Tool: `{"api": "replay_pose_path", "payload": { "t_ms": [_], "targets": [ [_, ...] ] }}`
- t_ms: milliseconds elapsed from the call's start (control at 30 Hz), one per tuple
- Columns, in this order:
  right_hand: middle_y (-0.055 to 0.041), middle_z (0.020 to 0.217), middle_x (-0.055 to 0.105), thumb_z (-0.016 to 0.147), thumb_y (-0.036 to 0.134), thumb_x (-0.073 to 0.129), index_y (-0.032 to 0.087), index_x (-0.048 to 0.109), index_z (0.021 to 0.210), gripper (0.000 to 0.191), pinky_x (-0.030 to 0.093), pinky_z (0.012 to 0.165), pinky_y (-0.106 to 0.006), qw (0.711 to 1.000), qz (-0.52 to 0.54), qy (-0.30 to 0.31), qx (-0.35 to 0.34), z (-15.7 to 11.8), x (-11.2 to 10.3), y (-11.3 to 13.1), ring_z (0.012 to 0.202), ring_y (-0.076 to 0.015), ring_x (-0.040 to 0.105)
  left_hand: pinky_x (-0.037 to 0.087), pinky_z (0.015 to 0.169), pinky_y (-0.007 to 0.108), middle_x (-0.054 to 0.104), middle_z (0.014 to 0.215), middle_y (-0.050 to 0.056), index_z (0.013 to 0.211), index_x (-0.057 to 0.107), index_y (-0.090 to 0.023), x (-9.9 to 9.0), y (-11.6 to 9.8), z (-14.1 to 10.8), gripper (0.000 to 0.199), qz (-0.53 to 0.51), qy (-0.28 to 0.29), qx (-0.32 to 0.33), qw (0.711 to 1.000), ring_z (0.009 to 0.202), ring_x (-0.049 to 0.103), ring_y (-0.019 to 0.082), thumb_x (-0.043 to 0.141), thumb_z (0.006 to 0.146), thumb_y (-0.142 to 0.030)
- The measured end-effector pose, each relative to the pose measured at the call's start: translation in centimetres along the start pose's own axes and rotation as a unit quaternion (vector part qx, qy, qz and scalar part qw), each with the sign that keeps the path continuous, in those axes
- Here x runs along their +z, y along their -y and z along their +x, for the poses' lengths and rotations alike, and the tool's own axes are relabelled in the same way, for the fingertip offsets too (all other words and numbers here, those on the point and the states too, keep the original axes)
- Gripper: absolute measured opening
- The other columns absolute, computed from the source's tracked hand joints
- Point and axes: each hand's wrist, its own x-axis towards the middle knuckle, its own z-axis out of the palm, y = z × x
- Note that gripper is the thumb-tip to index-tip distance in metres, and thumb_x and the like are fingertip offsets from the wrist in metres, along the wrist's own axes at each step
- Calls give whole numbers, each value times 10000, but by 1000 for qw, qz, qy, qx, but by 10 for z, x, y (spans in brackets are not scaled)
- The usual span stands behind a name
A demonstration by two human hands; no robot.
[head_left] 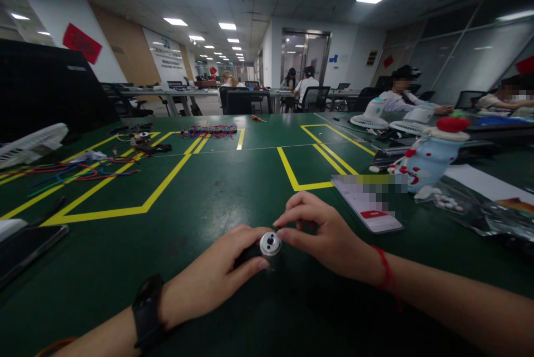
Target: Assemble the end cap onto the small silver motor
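A small cylindrical motor (270,243) with a silver end face stands upright at the near middle of the green table (217,179). Dark holes show in that face. My left hand (225,268) is closed around the motor from the left, thumb in front and fingers behind. Close to the motor's upper right rim, my right hand (321,232) has thumb and index finger pinched together. Something tiny and dark may be between those fingertips, too small to name. A phone (367,201) lies just beyond my right hand.
Yellow tape (146,201) marks the table. Loose wires (95,170) lie left, a wire bundle (212,131) and an orange screwdriver (257,118) farther back. A blue snowman-like figure (434,157), white fans (369,115) and plastic bags (475,207) stand or lie right. People sit beyond.
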Motion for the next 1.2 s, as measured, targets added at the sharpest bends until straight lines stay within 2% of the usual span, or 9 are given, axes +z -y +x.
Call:
{"api": "replay_pose_path", "payload": {
  "t_ms": [200, 300, 400, 500, 600, 967, 1100, 1200],
  "targets": [
    [-26, 943, 528, 825, 223, 625, 226, 706, 957, 155, 437, 772, -276, 997, -47, 51, -26, 2, 5, 15, 850, -133, 537, 416, 872, 337, 578, 1092, 11, 1216, 486, -297, 2, 1, 0, 273, 6, 0, 6, 1000, 1001, 525, 211, 520, 949, -249],
    [-36, 983, 546, 843, 283, 602, 221, 691, 978, 173, 436, 743, -276, 999, -29, 26, -14, 2, 1, 10, 843, -140, 536, 422, 860, 334, 585, 1080, 13, 1218, 492, -297, 0, -1, 0, 267, 7, 2, 3, 1000, 989, 532, 214, 514, 953, -277],
    [-37, 918, 587, 880, 345, 544, 188, 662, 980, 220, 431, 692, -267, 997, 28, -26, 67, 0, -7, -2, 796, -140, 540, 424, 861, 327, 590, 1088, 9, 1213, 501, -304, -1, -3, 0, 259, 2, 3, 3, 1000, 979, 538, 209, 515, 954, -289],
    [-6, 740, 569, 897, 402, 499, 165, 661, 908, 287, 395, 589, -246, 980, 84, -32, 177, -4, -13, -18, 658, -118, 509, 415, 892, 335, 580, 1151, 7, 1251, 478, -327, -2, -3, 0, 295, 3, 3, -1, 1000, 1014, 532, 210, 504, 961, -281],
    [21, 657, 506, 901, 452, 469, 154, 655, 873, 352, 338, 513, -235, 968, 121, -41, 218, -7, -16, -31, 560, -96, 436, 408, 916, 351, 571, 1182, 9, 1291, 449, -338, -2, -1, -1, 335, 0, 7, -8, 1000, 1045, 525, 214, 492, 966, -269],
    [11, 684, 547, 900, 391, 493, 154, 665, 852, 297, 366, 554, -242, 979, 75, -10, 190, -7, -12, -30, 605, -103, 479, 405, 939, 370, 565, 1181, 19, 1320, 431, -338, -3, -1, -3, 372, -9, 8, -13, 1000, 1067, 519, 221, 494, 962, -260],
    [-13, 764, 594, 877, 306, 543, 160, 675, 826, 204, 397, 621, -259, 992, -25, 54, 109, -7, -8, -23, 691, -123, 521, 418, 907, 362, 576, 1149, 26, 1304, 449, -318, -2, -2, -1, 348, -10, 8, -2, 1000, 1024, 531, 219, 488, 964, -258],
    [-22, 860, 591, 857, 262, 577, 177, 670, 923, 142, 412, 637, -255, 997, -44, 46, 35, -5, 0, -8, 724, -121, 520, 430, 870, 347, 589, 1100, 23, 1267, 474, -301, -1, -2, 0, 307, -10, 3, 9, 1000, 977, 539, 213, 490, 963, -258]
  ]
}}
